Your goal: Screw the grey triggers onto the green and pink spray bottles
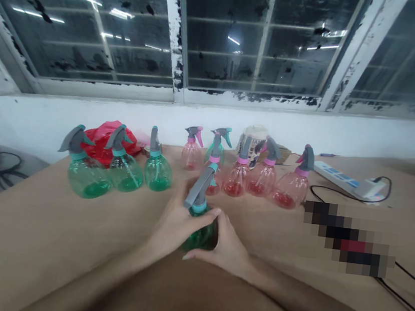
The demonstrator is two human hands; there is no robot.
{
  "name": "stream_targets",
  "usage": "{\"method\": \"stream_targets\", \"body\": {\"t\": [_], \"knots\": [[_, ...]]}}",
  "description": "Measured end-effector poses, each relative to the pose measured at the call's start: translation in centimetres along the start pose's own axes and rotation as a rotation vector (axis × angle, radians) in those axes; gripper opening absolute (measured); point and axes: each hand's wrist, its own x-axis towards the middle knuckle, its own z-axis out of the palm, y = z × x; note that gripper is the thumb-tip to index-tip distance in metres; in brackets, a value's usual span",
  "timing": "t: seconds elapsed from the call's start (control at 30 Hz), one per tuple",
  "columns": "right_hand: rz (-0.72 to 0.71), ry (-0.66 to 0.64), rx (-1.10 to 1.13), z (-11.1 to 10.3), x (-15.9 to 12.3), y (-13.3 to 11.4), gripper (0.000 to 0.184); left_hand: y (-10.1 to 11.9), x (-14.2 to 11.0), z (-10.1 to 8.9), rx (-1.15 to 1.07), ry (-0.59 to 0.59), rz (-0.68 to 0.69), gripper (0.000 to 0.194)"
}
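Observation:
Both hands are wrapped round a green spray bottle (198, 232) with a grey head and teal collar, near the middle of the table. My left hand (180, 223) grips its left side, thumb across the front. From the right, my right hand (229, 244) closes on it, the thumb low near the base. Left of it stand several green spray bottles, the nearest a green spray bottle (158, 172) with liquid at the bottom. Behind and to the right are pink spray bottles, among them a pink spray bottle (235, 179) and a pink spray bottle (290, 188).
A red plastic bag (107, 135) lies behind the green bottles. At the right are a white power strip (344, 178) with a black cable and a pixelated dark object (348, 241). A printed pale bag (251, 141) sits at the back, below a barred window (259, 41).

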Motion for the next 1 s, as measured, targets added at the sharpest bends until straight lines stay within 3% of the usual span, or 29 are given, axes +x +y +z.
{"method": "stream_targets", "body": {"t": [0.2, 0.4, 0.63, 0.8, 1.0], "knots": [[-0.117, -0.024, 0.093, -0.5, 0.2, -0.5, 0.113, 1.2, 2.3, 0.4, -0.113, -0.042, 0.009, 0.037], [-0.074, -0.005, 0.053, -0.3, 0.0, -0.2, 0.102, 0.8, 2.5, 0.9, -0.106, -0.006, -0.008, 0.021], [-0.031, 0.032, 0.080, -0.1, -0.2, 0.0, 0.104, 1.0, 2.9, 1.1, -0.045, -0.007, 0.042, 0.007], [-0.050, 0.055, 0.047, -0.3, 0.0, 0.1, 0.106, 0.6, 3.0, 1.2, -0.118, -0.021, 0.038, 0.014], [0.000, 0.045, 0.093, -0.4, -0.1, 0.0, 0.094, -0.4, 2.9, 1.5, -0.073, -0.008, 0.049, 0.019]]}}
